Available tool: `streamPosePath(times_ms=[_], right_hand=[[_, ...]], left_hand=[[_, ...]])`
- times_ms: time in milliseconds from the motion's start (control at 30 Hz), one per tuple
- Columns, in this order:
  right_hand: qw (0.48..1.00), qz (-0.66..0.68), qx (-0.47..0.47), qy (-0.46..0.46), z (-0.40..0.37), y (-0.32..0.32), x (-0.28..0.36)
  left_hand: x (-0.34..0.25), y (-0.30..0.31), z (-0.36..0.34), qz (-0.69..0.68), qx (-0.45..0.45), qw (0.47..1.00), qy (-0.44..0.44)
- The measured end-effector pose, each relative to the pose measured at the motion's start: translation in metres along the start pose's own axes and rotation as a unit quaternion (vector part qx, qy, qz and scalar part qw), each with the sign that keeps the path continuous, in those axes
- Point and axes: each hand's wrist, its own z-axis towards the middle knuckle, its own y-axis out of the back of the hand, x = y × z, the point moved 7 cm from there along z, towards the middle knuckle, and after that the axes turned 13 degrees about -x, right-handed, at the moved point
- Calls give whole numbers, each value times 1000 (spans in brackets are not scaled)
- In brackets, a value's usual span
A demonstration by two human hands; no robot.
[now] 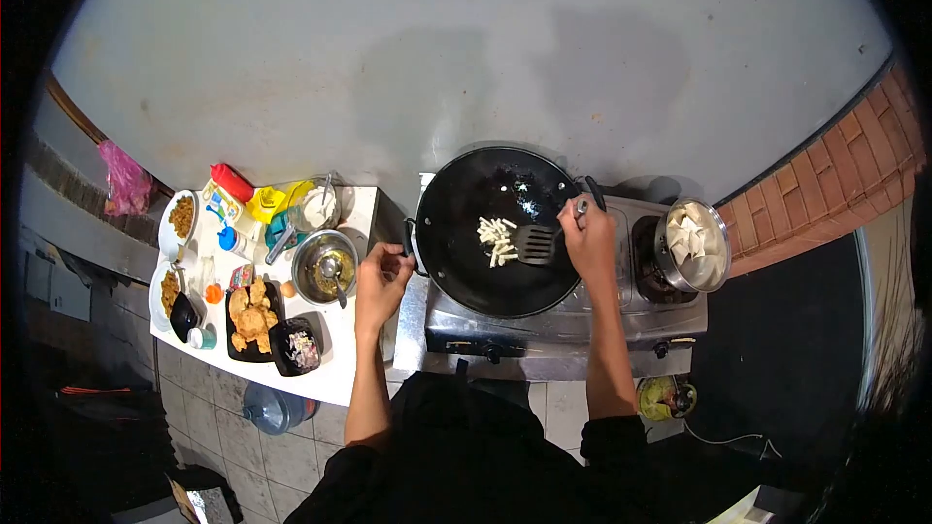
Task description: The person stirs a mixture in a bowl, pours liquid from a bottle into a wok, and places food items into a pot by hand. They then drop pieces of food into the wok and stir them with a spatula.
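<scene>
A large black wok (466,281) sits on the stove, with a small heap of pale cut strips (497,241) near its middle. My right hand (590,245) is closed around the handle of a black slotted spatula (536,245), whose blade lies flat in the wok just right of the strips. My left hand (382,281) is at the wok's left side, its curled fingers on the wok handle (409,235). The wok's other handle (589,192) is partly hidden behind my right hand.
A pot of white pieces (692,245) stands on the right burner. On the white table (335,369) at left are a steel bowl with a ladle (325,267), a black tray of fried food (252,320), a chopped-food dish (297,347) and plates. A gas cylinder (666,396) stands below.
</scene>
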Motion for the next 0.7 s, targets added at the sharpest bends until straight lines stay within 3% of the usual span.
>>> streamPosePath(times_ms=[200, 233, 333, 567, 633, 700], right_hand=[[995, 89, -23, -35, 4, 13, 11], [999, 19, 13, -30, 6, 18, 13], [1000, -16, 9, -9, 0, 3, 4], [996, 75, -12, -36, -1, 16, 13], [999, -48, 1, -19, -5, 12, 1], [999, -20, -5, -35, -8, 6, -3]], left_hand=[[-2, 0, 0, 23, -5, 1000, -7], [-2, 1, 0, 15, -12, 1000, -13], [-5, 2, 0, 24, -12, 1000, -6], [-2, 2, 0, 28, -15, 999, -10], [-3, 3, -1, -3, -43, 998, -35], [-3, 3, 0, -6, -43, 999, -30]])
